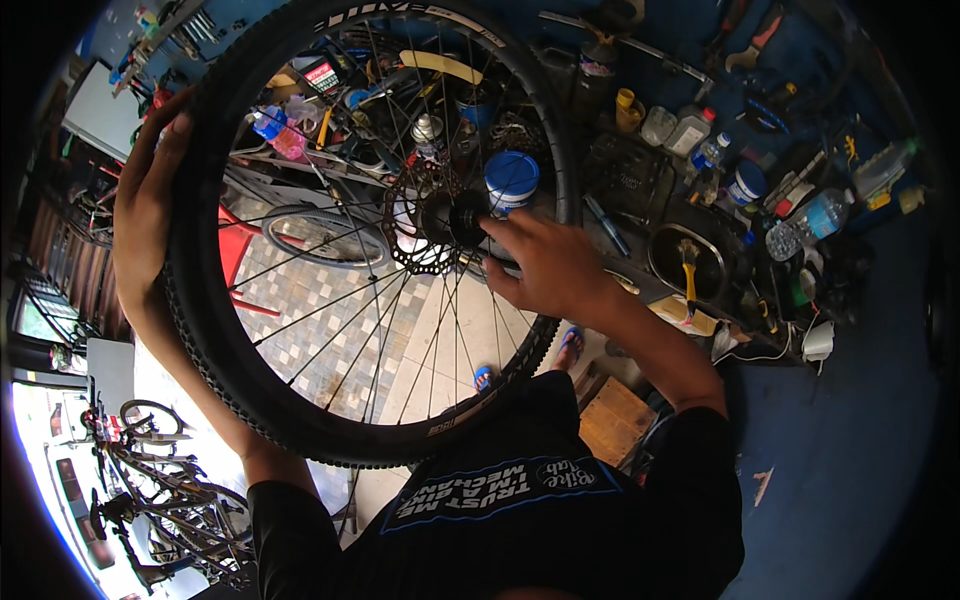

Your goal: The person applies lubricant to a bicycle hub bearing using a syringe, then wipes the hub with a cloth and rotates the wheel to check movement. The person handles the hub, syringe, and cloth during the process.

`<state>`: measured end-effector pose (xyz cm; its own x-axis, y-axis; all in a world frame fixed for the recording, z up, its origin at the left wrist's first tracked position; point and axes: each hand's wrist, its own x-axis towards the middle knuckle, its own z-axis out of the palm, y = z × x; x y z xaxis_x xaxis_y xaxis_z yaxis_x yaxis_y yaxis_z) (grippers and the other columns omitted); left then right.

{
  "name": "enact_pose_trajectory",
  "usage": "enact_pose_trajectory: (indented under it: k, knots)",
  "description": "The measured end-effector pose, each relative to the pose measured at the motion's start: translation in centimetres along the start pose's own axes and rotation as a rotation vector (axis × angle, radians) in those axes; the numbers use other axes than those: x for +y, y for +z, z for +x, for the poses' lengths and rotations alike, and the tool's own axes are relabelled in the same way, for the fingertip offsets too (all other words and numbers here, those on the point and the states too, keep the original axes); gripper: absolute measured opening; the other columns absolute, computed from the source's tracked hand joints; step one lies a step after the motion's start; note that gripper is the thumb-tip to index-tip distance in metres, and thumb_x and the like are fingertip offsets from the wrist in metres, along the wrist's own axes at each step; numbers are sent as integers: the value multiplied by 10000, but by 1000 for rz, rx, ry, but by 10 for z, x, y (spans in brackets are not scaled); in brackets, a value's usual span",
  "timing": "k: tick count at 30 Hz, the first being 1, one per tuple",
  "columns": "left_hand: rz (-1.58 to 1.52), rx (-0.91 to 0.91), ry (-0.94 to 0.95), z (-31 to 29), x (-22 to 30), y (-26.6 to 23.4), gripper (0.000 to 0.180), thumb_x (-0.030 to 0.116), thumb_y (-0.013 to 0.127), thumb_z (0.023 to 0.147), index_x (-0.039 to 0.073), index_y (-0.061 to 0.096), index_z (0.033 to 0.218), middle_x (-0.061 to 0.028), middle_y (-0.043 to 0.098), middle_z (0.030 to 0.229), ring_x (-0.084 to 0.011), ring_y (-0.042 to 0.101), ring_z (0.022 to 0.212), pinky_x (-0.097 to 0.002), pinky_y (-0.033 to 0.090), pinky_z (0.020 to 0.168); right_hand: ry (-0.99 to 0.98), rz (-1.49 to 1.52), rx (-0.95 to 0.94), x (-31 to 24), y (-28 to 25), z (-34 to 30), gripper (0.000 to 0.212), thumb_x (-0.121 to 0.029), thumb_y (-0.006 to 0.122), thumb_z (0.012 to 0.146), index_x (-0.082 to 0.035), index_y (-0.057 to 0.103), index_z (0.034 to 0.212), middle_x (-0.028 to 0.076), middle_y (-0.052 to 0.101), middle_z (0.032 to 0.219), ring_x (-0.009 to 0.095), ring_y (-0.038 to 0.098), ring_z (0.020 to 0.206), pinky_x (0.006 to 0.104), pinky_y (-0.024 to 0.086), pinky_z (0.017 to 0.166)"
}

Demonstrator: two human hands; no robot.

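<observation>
A bicycle wheel with a black knobby tyre is held up in front of my chest. My left hand grips the tyre at its left side, with its fingers along the outer edge. Near the wheel's middle, my right hand reaches in over the spokes. Its index finger is stretched to the black hub, and the thumb stands apart below. Behind the hub sits a perforated disc brake rotor. The other right-hand fingers are partly hidden.
Beyond the wheel, a cluttered workbench holds a blue-lidded tub, bottles and a black pan with a yellow-handled brush. A red chair and another wheel stand on the tiled floor. Bicycles stand lower left.
</observation>
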<state>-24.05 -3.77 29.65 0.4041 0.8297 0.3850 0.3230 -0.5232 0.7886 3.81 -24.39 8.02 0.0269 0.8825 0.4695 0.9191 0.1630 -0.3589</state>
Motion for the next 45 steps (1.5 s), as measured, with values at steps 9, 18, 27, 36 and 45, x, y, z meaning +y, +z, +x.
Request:
enact_pose_trajectory:
  k: [9,18,27,36,45]
  knots:
    - [53,99,-10,-12,20,15,424,337,597,1055,49,653,1362,-33,697,1141,-69,597,926,-187,445,799,738,1633,-302,15,4,-5,460,-158,604,1001,-38,565,1443,-31,497,808,67,441,640,232,364,506]
    - [61,34,37,-5,9,4,442,347,603,1053,52,646,1379,-56,703,1192,-90,618,1014,-198,457,881,638,1744,46,-26,24,-30,785,-101,631,972,-19,221,1637,19,544,979,52,441,643,212,371,500]
    - [87,45,-6,-10,14,0,462,357,611,1050,49,638,1393,-81,692,1255,-125,614,1133,-225,433,1000,554,1466,-105,-44,29,-23,934,-103,640,988,-51,-1,1666,56,543,1085,49,474,688,219,390,519]
    - [106,70,47,-12,16,6,463,368,610,1050,37,643,1372,-73,694,1221,-116,613,1070,-221,445,951,569,1549,-121,-37,31,-22,943,-160,702,984,-78,62,1671,47,599,999,70,551,767,235,468,624]
    - [68,49,64,-13,17,4,481,360,602,1052,31,618,1403,-65,684,1228,-119,608,1060,-223,444,947,281,1070,-135,24,42,-29,650,-210,763,938,-196,523,1542,-31,528,844,70,463,782,261,449,762]
